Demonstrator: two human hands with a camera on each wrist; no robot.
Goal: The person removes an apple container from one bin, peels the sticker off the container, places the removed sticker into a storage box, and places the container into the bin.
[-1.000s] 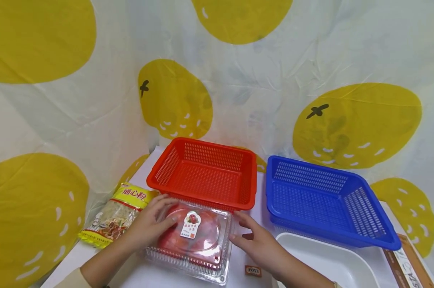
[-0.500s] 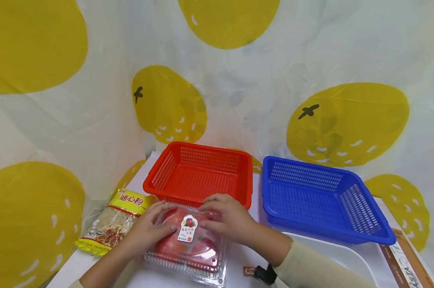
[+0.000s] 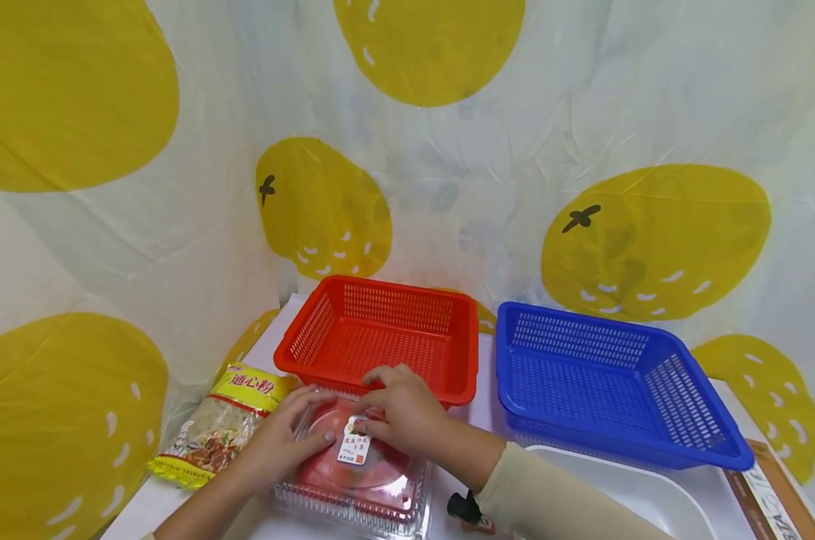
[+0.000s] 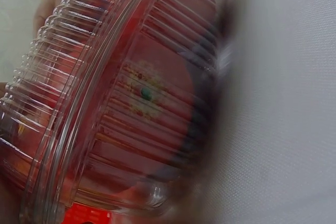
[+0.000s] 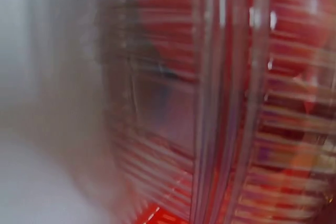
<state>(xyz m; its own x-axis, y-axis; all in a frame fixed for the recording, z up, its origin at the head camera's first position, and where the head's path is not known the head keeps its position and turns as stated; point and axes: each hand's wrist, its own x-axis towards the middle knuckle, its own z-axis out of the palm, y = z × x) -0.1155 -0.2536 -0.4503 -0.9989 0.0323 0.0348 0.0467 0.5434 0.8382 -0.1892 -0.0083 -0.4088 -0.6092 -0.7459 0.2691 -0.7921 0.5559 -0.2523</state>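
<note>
A clear plastic clamshell box (image 3: 353,487) of round red fruit, probably apples, sits on the white table. Its lid bears a white printed label (image 3: 352,450). My left hand (image 3: 282,442) rests on the lid's left side, fingers spread toward the far edge and thumb near the label. My right hand (image 3: 407,416) lies over the lid, its thumb and forefinger at the label's top end; whether they pinch it is hidden. In the left wrist view, the ribbed wall of the box (image 4: 152,103) shows red fruit with a green spot. The right wrist view of the box (image 5: 226,103) is blurred.
A red basket (image 3: 468,360) stands just behind the box, and a blue basket (image 3: 624,442) at the right. A yellow pasta bag (image 3: 212,435) lies left. A white tray (image 3: 624,480), a small brown packet (image 3: 478,526) and a brown carton (image 3: 779,480) sit at the right.
My right hand has moved from the right edge of the box left onto the lid, reaching the label. My left hand has stayed on the lid's left side.
</note>
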